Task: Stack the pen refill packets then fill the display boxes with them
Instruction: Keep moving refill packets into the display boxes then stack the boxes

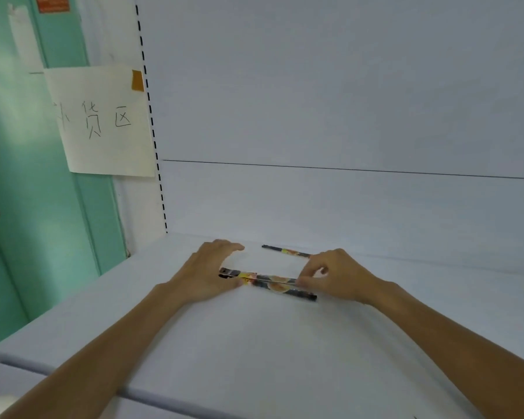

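between left hand and right hand, refill packets

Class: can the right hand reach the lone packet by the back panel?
Probably yes: the lone packet lies just beyond the right hand, nothing between, though that hand is pinching the near packets.

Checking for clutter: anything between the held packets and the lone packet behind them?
No. Head view shows only bare white shelf between the held packets and the lone packet.
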`<action>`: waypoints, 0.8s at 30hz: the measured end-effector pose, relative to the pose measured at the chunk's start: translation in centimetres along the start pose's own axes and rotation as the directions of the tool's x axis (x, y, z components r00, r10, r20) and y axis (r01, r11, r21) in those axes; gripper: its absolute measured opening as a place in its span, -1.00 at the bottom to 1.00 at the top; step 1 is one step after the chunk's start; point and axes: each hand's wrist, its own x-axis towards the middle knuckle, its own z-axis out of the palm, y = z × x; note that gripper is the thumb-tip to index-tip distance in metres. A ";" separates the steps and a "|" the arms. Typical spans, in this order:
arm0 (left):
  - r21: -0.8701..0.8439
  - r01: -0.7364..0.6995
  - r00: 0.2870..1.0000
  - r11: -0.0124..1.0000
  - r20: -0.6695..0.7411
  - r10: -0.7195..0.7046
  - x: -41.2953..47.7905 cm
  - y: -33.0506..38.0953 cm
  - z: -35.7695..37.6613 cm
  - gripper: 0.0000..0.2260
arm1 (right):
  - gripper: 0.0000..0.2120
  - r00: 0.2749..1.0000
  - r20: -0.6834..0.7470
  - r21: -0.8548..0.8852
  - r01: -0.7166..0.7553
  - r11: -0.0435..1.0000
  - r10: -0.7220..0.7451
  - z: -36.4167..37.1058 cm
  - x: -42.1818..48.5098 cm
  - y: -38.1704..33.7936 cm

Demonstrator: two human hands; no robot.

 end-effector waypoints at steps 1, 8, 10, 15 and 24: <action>-0.013 -0.011 0.999 1.000 0.030 0.012 0.0 -0.1 0.1 -0.64 | -0.82 1.000 -0.017 0.057 -0.020 0.998 0.021 -0.3 -0.1 0.0; -0.047 -0.064 0.997 0.997 0.033 0.065 -0.7 0.1 0.0 -0.90 | -0.78 0.973 -0.087 -0.249 -0.229 0.941 0.214 -0.7 0.6 3.3; -0.057 -0.081 0.996 0.995 0.043 0.083 -1.0 -0.1 -0.2 -0.94 | -0.72 0.973 -0.130 -0.220 -0.217 0.951 0.192 -0.4 0.5 2.6; -0.139 -0.075 0.995 0.987 0.058 0.084 -1.9 -0.6 -1.0 -0.96 | -0.82 0.984 -0.153 -0.063 -0.097 0.993 0.086 -1.0 1.0 1.0; -0.152 -0.023 0.993 0.988 0.107 0.040 -2.7 -1.1 -2.0 -0.90 | -0.60 0.982 0.110 -0.233 -0.126 0.964 0.155 -0.4 2.2 -1.0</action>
